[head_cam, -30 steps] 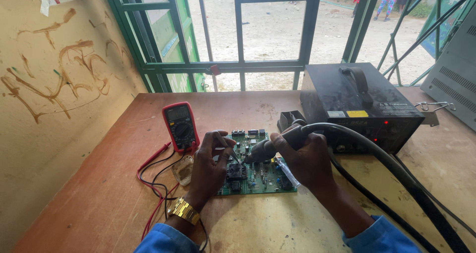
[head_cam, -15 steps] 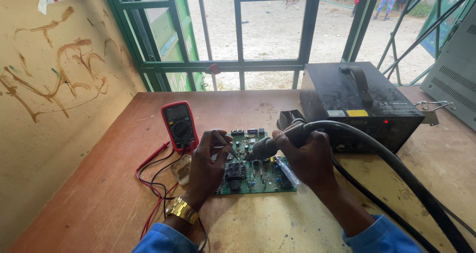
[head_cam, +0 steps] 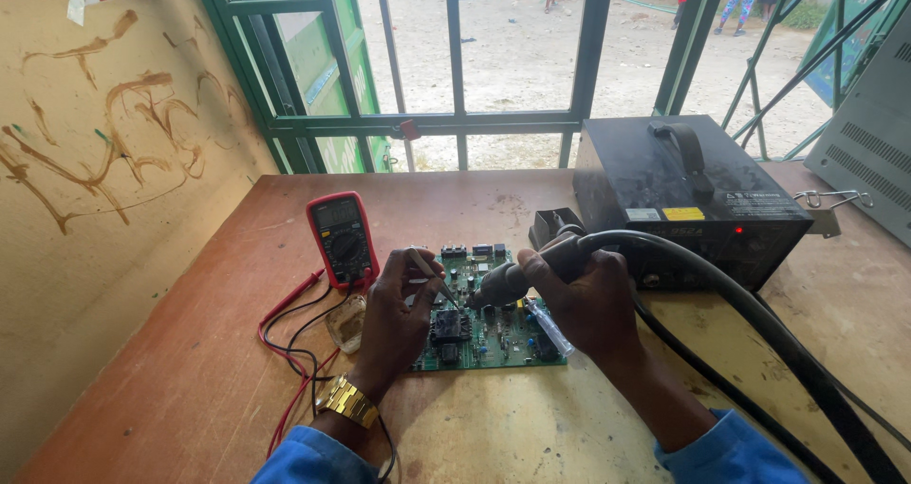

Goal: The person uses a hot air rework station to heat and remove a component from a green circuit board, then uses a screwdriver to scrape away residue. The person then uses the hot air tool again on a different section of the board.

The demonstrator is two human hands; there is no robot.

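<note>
While our left hand (head_cam: 399,318) pinches tweezers (head_cam: 435,277) over the green board (head_cam: 493,337), our right hand (head_cam: 588,304) grips the hot-air nozzle (head_cam: 508,280). Both tips meet above the board on the bench (head_cam: 190,389).

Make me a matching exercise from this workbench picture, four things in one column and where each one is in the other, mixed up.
Things:
1. multimeter
2. circuit board
3. hot air nozzle
4. tweezers

Places:
A. in the right hand
B. flat on the table under both hands
C. in the left hand
D. left of the board, red leads trailing from it

Pairs: 1-D, 2-B, 3-A, 4-C
</note>
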